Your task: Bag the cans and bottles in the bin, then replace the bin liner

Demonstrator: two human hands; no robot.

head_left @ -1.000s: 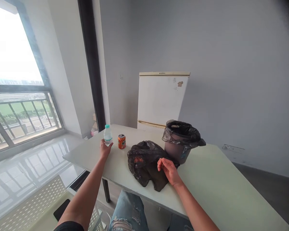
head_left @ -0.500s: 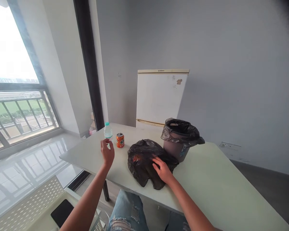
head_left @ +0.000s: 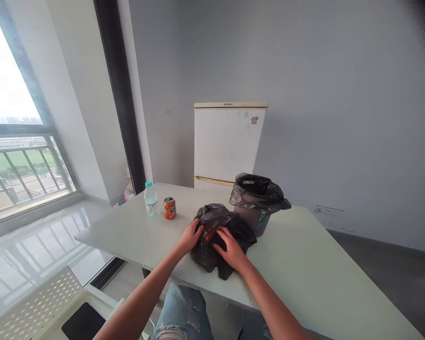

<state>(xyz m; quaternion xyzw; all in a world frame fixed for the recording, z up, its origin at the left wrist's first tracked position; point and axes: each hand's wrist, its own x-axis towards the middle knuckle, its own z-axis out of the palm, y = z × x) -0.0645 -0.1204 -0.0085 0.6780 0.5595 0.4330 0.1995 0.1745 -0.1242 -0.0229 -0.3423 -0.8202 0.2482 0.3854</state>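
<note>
A black plastic bag (head_left: 217,263) lies bunched on the table, with something orange (head_left: 208,236) showing dimly through it. My left hand (head_left: 190,237) closes its fingers on the bag's left side. On top of the bag rests my right hand (head_left: 232,249), its thumb apart from its stretched fingers. Behind the bag, a brownish-grey trash bin (head_left: 258,221) stands upright, lined with another black bag (head_left: 279,198) folded over its rim. To the left are an orange soda can (head_left: 170,208) and a clear water bottle (head_left: 151,200) with a teal cap, both upright.
The pale table (head_left: 304,274) stretches far to the right. Beyond it stands a white fridge (head_left: 226,141) against the grey wall. A perforated chair (head_left: 46,297) at lower left holds a dark flat device (head_left: 84,322). My knees are under the table's near edge.
My left hand has moved right, from near the bottle and can to the bag's left side. The bag is gathered more narrowly. My right hand stays on it. The view has shifted slightly.
</note>
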